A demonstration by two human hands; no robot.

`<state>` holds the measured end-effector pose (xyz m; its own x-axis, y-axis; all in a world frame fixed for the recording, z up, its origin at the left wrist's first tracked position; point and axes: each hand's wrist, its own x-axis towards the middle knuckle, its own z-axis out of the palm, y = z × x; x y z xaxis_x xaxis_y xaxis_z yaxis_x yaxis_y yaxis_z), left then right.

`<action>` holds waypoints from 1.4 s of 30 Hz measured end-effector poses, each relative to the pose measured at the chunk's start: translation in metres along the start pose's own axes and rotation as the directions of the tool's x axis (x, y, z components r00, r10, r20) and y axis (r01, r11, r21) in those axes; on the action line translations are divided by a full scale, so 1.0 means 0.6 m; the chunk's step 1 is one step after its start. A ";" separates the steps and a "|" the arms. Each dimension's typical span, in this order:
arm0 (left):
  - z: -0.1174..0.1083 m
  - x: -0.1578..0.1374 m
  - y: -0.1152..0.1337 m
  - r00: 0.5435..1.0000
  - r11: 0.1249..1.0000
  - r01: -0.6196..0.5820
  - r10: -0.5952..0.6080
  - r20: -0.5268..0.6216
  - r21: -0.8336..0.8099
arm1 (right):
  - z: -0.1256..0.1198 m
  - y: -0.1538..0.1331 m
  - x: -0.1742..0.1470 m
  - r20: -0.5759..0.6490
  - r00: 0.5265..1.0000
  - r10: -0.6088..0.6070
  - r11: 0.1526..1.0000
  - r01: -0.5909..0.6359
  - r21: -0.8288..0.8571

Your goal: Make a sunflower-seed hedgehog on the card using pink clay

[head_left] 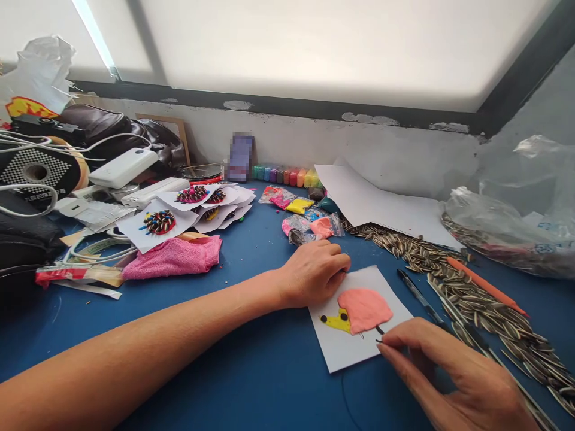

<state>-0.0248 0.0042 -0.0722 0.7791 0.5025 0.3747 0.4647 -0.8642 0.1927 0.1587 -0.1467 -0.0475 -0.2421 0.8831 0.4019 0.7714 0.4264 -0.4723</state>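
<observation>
While the left hand [314,270] curls over the far edge of a white card [332,347], the right hand [467,380] pinches a dark strip [379,341] at its near edge; beyond, plastic bags [336,224] hold coloured clay [321,227].

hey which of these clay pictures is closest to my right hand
The clay picture with the smooth salmon-pink body, next to your right hand. The other pictures lie piled on the left, and striped seeds show on them.

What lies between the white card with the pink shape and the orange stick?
In the head view, rightward from the card: a dark pen on the blue tabletop, then a slim rod and striped seeds.
</observation>
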 end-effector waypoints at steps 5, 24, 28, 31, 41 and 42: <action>0.003 0.001 0.004 1.000 0.999 -0.017 0.017 0.012 0.040 | 0.011 0.002 0.004 0.005 0.997 -0.081 0.988 0.081 -0.135; 0.003 0.002 0.006 0.999 0.994 -0.025 0.021 0.033 0.111 | 0.020 0.010 -0.012 0.098 0.966 -0.239 0.877 0.258 -0.405; 0.003 0.000 0.006 0.999 0.992 -0.036 0.032 0.035 0.119 | 0.021 0.011 -0.011 0.103 0.970 -0.221 0.888 0.244 -0.391; 0.004 0.001 0.004 0.998 0.992 -0.059 0.055 0.037 0.109 | 0.025 0.013 -0.009 0.069 0.973 -0.220 0.898 0.230 -0.375; 0.007 0.000 0.006 0.997 0.993 -0.080 0.079 0.018 0.091 | 0.030 0.011 -0.002 0.037 0.970 -0.239 0.890 0.235 -0.391; 0.007 0.000 0.006 0.996 0.992 -0.084 0.083 0.015 0.092 | 0.030 0.011 -0.003 0.046 0.971 -0.237 0.889 0.235 -0.393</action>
<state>-0.0213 0.0014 -0.0752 0.8213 0.4290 0.3761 0.4339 -0.8977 0.0765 0.1539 -0.1417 -0.0653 -0.4443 0.7652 0.4660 0.8601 0.5098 -0.0171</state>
